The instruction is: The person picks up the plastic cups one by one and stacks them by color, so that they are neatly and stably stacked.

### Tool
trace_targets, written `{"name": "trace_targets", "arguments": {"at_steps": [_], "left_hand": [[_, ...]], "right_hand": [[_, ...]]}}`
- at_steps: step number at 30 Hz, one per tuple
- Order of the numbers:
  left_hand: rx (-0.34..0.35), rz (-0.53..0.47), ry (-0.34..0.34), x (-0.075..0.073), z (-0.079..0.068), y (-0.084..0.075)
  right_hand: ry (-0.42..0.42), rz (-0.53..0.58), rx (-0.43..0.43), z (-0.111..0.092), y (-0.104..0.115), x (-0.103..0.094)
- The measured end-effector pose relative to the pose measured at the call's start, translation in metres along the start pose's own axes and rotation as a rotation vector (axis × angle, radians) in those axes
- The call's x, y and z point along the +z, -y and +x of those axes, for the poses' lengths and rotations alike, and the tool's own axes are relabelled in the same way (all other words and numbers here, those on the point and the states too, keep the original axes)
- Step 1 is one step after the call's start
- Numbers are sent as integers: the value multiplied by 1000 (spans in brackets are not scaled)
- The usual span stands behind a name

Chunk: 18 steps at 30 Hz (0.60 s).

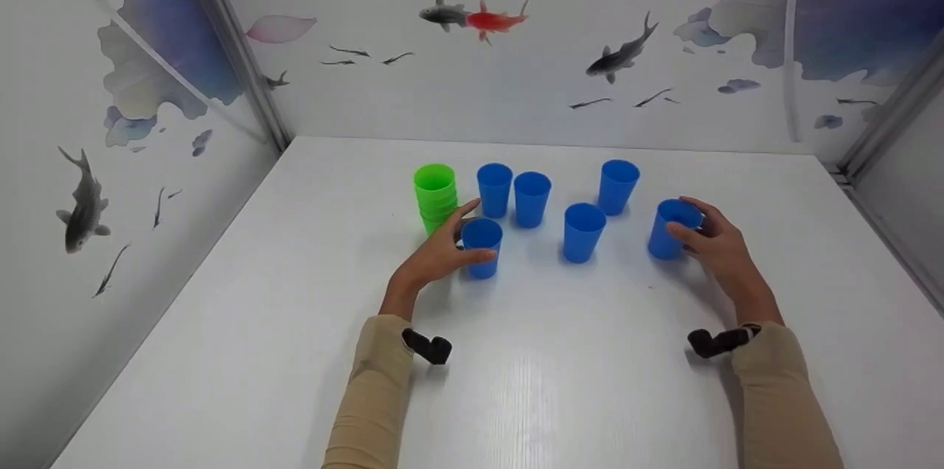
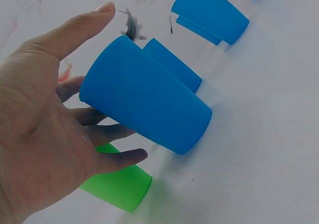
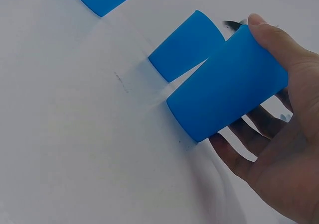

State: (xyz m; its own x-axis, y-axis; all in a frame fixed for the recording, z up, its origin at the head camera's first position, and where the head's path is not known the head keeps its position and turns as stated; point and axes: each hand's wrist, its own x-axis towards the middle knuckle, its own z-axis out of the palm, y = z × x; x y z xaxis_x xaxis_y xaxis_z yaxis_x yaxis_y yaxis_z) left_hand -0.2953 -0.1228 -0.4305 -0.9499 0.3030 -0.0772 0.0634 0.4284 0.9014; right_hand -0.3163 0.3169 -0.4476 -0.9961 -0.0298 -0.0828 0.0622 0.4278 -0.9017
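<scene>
My left hand (image 1: 440,251) is spread around a blue cup (image 1: 482,251) that stands upright on the white table. In the left wrist view, the thumb (image 2: 82,29) stands away from the cup's wall while the other fingers reach behind it. A stack of nested green cups (image 1: 435,192) stands just behind this hand. On the right side, my right hand (image 1: 717,242) holds another blue cup (image 1: 667,239) from its right, thumb near the rim and fingers behind. That cup (image 3: 227,84) looks upright, its base close to the tabletop.
Two blue cups stand side by side behind the left cup, one at the back (image 1: 494,192) and one nearer the middle (image 1: 532,202). Between the hands are a front blue cup (image 1: 582,234) and a farther one (image 1: 618,189). Walls with painted fish enclose the white table (image 1: 546,380).
</scene>
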Motion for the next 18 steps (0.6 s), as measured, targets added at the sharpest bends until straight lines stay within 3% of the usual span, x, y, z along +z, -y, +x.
{"name": "trace_targets", "arguments": {"at_steps": [18], "left_hand": [[-102,23,-39,0,1,5]], "right_hand": [[-10,0,6,1,1,1]]}}
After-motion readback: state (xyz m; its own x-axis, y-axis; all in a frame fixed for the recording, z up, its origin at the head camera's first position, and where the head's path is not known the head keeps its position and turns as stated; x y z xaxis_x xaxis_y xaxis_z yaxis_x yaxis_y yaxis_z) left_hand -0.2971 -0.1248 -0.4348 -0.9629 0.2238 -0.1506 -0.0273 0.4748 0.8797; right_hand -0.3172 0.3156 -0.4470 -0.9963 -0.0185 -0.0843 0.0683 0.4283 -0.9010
